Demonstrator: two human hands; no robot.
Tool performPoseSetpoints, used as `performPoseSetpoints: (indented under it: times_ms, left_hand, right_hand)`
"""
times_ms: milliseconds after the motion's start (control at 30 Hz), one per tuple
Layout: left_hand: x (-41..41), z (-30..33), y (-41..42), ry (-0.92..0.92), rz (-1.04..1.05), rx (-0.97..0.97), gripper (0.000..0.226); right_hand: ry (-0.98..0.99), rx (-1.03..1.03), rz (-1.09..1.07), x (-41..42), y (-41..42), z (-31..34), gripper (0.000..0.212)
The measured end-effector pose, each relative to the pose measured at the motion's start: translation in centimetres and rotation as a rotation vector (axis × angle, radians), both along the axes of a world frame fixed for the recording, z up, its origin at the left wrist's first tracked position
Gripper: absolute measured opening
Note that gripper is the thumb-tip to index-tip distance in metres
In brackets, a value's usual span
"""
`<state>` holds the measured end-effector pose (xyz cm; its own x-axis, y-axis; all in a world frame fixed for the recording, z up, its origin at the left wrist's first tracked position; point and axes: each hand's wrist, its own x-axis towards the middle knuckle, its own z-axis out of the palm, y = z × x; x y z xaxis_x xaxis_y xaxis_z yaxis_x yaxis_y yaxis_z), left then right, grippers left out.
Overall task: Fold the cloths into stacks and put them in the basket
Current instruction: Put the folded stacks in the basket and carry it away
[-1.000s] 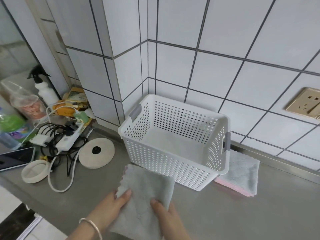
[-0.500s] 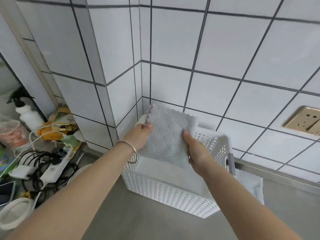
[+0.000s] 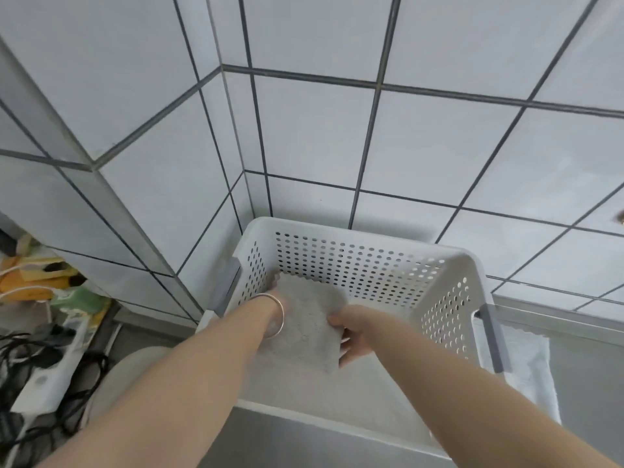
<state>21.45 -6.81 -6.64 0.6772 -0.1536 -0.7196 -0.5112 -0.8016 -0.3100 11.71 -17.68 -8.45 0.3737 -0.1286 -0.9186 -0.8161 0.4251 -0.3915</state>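
A white perforated basket (image 3: 449,265) stands in the tiled corner of the steel counter. Both my arms reach down into it. A folded grey cloth (image 3: 307,329) is inside the basket, low near the left wall. My left hand (image 3: 277,298), with a silver bangle on the wrist, holds the cloth's left edge; most of that hand is hidden behind the wrist. My right hand (image 3: 351,336) grips the cloth's right edge, thumb on top. Whether the cloth touches the basket floor, I cannot tell.
A second pale cloth (image 3: 526,369) lies on the counter just right of the basket. At the left are a white power strip (image 3: 47,373), black cables (image 3: 20,352), a round white lid (image 3: 114,383) and yellow and green packages (image 3: 50,285). Tiled walls close the back and left.
The grey cloth went from the counter in front of the basket, up above its rim, then down inside it. Both hands kept hold. The camera tilted upward and moved closer.
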Motion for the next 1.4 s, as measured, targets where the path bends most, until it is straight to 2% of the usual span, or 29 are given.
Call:
performPoseSetpoints:
  times_ms: [33, 100, 167, 200, 233, 300, 333, 367, 400, 467, 533, 600, 667, 733, 800, 867, 933, 1067, 1200, 1267, 1300, 1400]
  left_hand:
    - [0.0, 0.1, -0.4, -0.101, -0.353, 0.123, 0.040]
    - [-0.3, -1.0, -0.5, -0.149, -0.765, 0.342, 0.041]
    - [0.2, -1.4, -0.6, -0.136, -1.050, 0.557, 0.041]
    - [0.6, -1.6, -0.7, -0.084, -1.143, 0.628, 0.041]
    - [0.9, -2.0, -0.6, -0.052, -1.155, 0.621, 0.044]
    - [1.0, -2.6, -0.4, -0.027, -1.071, 0.581, 0.048]
    - [0.9, -2.5, -0.5, -0.007, -0.947, 0.551, 0.050]
    - [0.7, -2.3, -0.6, 0.013, -0.763, 0.431, 0.050]
    - [0.6, -2.0, -1.0, 0.021, -0.415, 0.239, 0.047]
    - [1.3, -1.8, -1.4, 0.030, 0.028, -0.070, 0.042]
    - [1.4, -1.3, -1.8, -0.029, 0.108, -0.197, 0.044]
    - [0.6, -1.0, -2.0, -0.131, 0.000, -0.254, 0.046]
    - [-0.8, -0.7, -2.0, -0.242, -0.235, -0.247, 0.048]
    - [-1.6, -1.5, -1.8, -0.314, -0.428, -0.155, 0.053]
    - [-1.8, -2.4, -1.9, -0.261, -0.525, -0.036, 0.060]
    - [-1.6, -2.6, -2.0, -0.198, -0.514, 0.000, 0.064]
    - [-1.1, -2.9, -1.9, -0.162, -0.479, -0.002, 0.069]
    - [-0.3, -3.4, -1.4, -0.100, -0.359, -0.069, 0.069]
    - [0.2, -3.0, -1.0, -0.019, -0.339, -0.078, 0.103]
    - [0.0, -2.2, -1.2, -0.006, -0.353, -0.024, 0.108]
    - [-0.3, -1.4, -1.4, -0.015, -0.359, -0.008, 0.101]
    - [-1.5, 2.3, -3.2, -0.075, -0.430, -0.004, 0.053]
  right_hand:
    - [0.007, -0.003, -0.001, 0.2, 0.0, -0.4, 0.035]
    - [0.032, -0.009, -0.018, 0.7, 0.0, -1.5, 0.027]
    - [0.044, -0.020, -0.037, 1.2, 0.0, -2.3, 0.020]
    - [0.045, -0.032, -0.039, 1.4, 0.0, -2.4, 0.020]
    - [0.041, -0.040, -0.041, 1.6, 0.0, -2.6, 0.021]
    - [0.030, -0.049, -0.044, 1.9, 0.1, -2.5, 0.022]
    - [0.020, -0.053, -0.043, 1.9, 0.3, -2.3, 0.020]
    - [0.011, -0.059, -0.048, 1.9, 0.5, -2.2, 0.018]
    - [0.006, -0.066, -0.053, 1.8, 0.7, -2.1, 0.019]
    - [-0.004, -0.071, -0.063, 1.6, 1.0, -1.6, 0.025]
    - [-0.002, -0.082, -0.097, 1.7, 1.0, -0.9, 0.034]
    - [0.026, -0.276, -0.073, 1.8, 0.9, -0.6, 0.047]
    - [-0.040, -0.687, 0.084, 1.5, 1.1, -0.6, 0.059]
    - [-0.270, -1.138, 0.418, 0.5, 1.5, 0.0, 0.063]
    - [-0.376, -1.343, 0.846, -0.4, 1.8, -0.1, 0.063]
    - [-0.304, -1.293, 1.045, -1.0, 1.7, -1.3, 0.073]
    - [-0.250, -1.190, 1.055, -1.1, 1.4, -2.7, 0.083]
    - [-0.234, -1.106, 1.097, -0.3, 1.1, -3.8, 0.088]
    - [-0.209, -1.031, 1.116, 0.2, 0.6, -3.9, 0.090]
    - [-0.187, -1.005, 1.143, 0.3, 0.2, -3.4, 0.091]
    - [-0.173, -0.994, 1.160, 0.5, 0.1, -2.8, 0.089]
    - [-0.172, -1.013, 1.185, 0.8, -0.5, 1.4, 0.067]
